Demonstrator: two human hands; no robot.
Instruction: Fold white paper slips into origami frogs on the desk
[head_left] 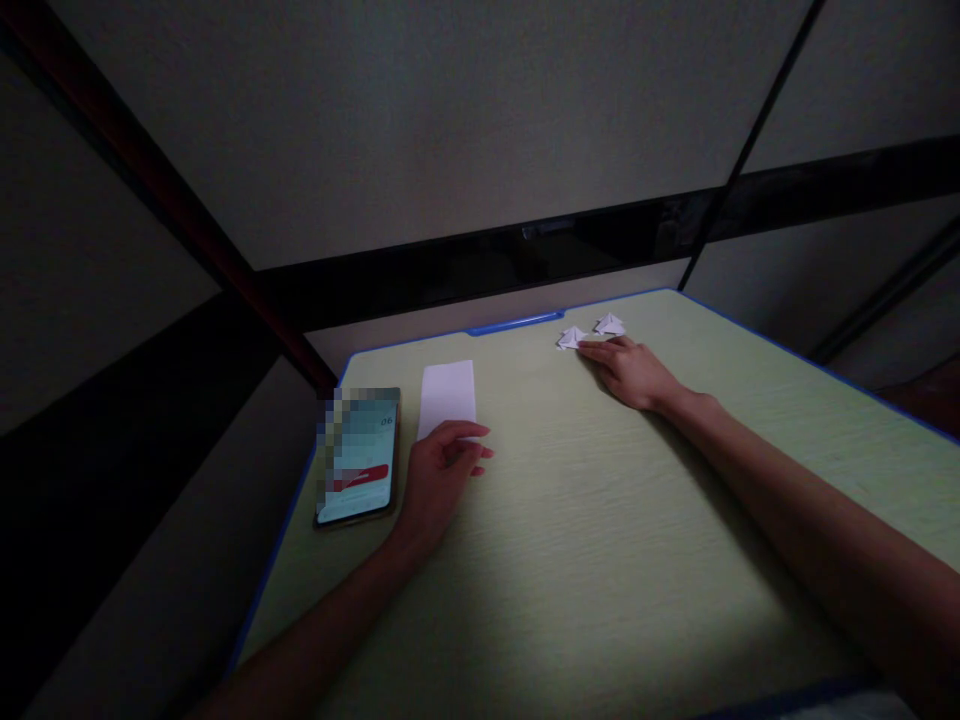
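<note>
Forearms (780,490) span the worktop (540,560); folding looks partly done

Left hand (441,475), loosely curled with fingers apart, hides the near end of a flat white sheet (448,395) (apparently what remains). Farther off, the right hand (634,375) extends to a pointed folded paper (571,338); dimness leaves its grip uncertain. Beyond, near the far edge, lies a finished-looking twin (610,325).
</note>
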